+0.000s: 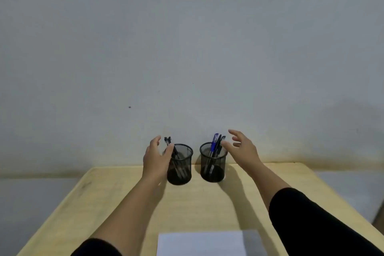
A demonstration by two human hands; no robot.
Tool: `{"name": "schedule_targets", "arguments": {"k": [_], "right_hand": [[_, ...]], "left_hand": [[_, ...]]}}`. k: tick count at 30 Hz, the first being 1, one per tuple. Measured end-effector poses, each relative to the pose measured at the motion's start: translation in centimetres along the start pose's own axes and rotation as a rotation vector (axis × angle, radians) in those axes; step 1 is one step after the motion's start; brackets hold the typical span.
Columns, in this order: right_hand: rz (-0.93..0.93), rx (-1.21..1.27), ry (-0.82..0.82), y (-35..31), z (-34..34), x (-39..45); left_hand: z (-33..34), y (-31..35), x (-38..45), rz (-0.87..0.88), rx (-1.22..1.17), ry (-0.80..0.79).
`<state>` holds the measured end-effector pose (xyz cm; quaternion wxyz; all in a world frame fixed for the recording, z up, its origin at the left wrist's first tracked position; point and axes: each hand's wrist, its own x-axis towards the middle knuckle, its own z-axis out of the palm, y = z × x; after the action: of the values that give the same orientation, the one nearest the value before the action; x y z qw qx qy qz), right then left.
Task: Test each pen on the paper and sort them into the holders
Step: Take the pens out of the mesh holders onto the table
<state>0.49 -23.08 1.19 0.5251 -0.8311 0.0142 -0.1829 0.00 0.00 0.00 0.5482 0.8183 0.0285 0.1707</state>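
Observation:
Two black mesh holders stand side by side at the far edge of the desk. The left holder (pixel 182 169) contains black pens (pixel 168 141). The right holder (pixel 212 167) contains a blue pen (pixel 214 143) and dark pens. My left hand (pixel 155 159) is spread at the left side of the left holder, thumb at its rim, fingers relaxed. My right hand (pixel 242 149) hovers just right of the right holder with fingers spread, thumb near its rim, holding nothing. A white sheet of paper (pixel 200 243) lies at the near edge.
The light wooden desk (pixel 108 203) stands against a plain grey wall (pixel 187 48). Its left and right edges slope outward toward me. A grey patch (pixel 253 241) lies beside the paper on the right.

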Motion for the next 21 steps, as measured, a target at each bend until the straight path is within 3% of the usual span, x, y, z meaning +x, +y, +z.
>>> {"name": "schedule_targets", "arguments": {"k": [8,21], "right_hand": [[-0.053,-0.028,-0.062,2.4,2.1,5.4],[-0.186,-0.155,-0.101,3.0,3.4,7.0]], "left_hand": [[2.3,-1.5,4.5,-0.054,-0.132,-0.06],[3.5,-2.8,6.6,0.009,-0.218,-0.095]]}}
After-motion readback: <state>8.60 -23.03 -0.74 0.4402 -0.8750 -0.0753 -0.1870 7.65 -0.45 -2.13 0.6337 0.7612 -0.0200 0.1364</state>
